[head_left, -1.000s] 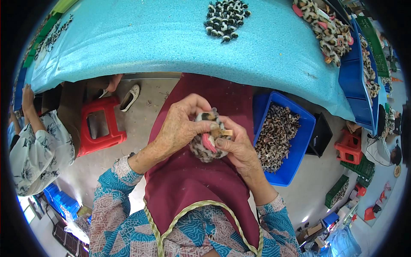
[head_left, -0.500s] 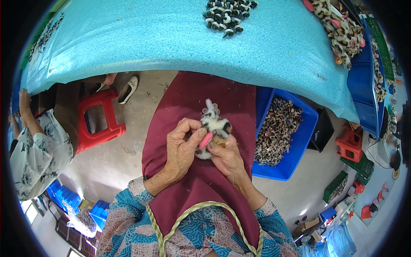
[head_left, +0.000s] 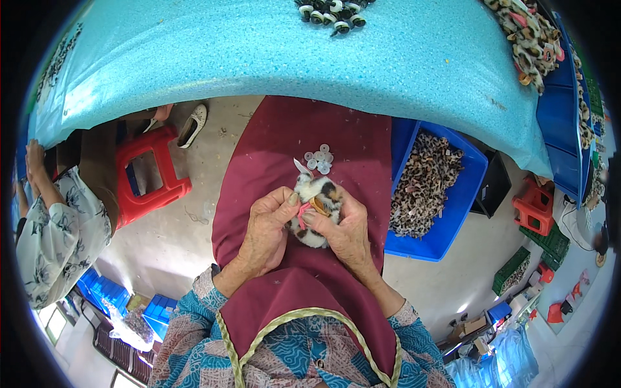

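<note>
Plush toy (head_left: 315, 205) pinched between left hand (head_left: 266, 227), right hand (head_left: 346, 234).

A turquoise tabletop (head_left: 259, 52) curves across the top, with black-and-white pieces (head_left: 330, 13) at its far edge. A blue bin (head_left: 453, 220) of leopard-print fabric sits beneath. A red stool (head_left: 152, 171) stands on the floor beside another person's floral sleeve (head_left: 58, 239).

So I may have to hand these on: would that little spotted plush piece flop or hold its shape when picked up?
Probably soft: the plush piece looks furry and bulges between the left hand and right hand. Likely light, since fingertips alone carry it. Unlikely to roll or slip on the maroon apron.
</note>
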`<action>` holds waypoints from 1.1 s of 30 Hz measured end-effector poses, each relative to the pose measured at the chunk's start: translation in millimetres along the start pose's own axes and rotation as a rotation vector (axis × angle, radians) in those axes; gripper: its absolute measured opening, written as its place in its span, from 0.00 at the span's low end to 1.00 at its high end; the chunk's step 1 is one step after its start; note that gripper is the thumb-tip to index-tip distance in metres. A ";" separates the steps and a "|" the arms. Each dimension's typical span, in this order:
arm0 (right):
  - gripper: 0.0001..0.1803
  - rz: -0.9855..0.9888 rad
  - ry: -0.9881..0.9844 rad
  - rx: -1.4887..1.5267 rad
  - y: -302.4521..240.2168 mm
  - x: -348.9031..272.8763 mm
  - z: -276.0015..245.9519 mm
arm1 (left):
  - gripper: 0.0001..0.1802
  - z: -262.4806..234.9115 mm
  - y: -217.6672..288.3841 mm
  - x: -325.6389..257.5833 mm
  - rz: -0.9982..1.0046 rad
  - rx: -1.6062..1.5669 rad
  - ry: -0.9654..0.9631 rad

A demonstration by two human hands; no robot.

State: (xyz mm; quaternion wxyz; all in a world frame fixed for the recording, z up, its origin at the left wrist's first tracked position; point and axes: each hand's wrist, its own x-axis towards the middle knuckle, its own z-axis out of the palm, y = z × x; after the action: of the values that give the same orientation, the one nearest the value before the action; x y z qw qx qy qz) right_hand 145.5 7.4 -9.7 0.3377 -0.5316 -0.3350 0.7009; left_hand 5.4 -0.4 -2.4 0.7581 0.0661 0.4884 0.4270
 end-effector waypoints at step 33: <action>0.18 0.118 0.081 0.387 -5.9 -7.9 -12.0 | 0.26 -2.8 4.3 7.5 0.783 1.295 -0.140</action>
State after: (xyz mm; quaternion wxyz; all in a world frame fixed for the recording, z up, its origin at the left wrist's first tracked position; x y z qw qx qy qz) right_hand 159.5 5.3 -3.2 0.4050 -0.5034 -0.1485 0.7487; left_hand 1.9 6.8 -6.7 0.3902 0.6933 0.5332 0.2877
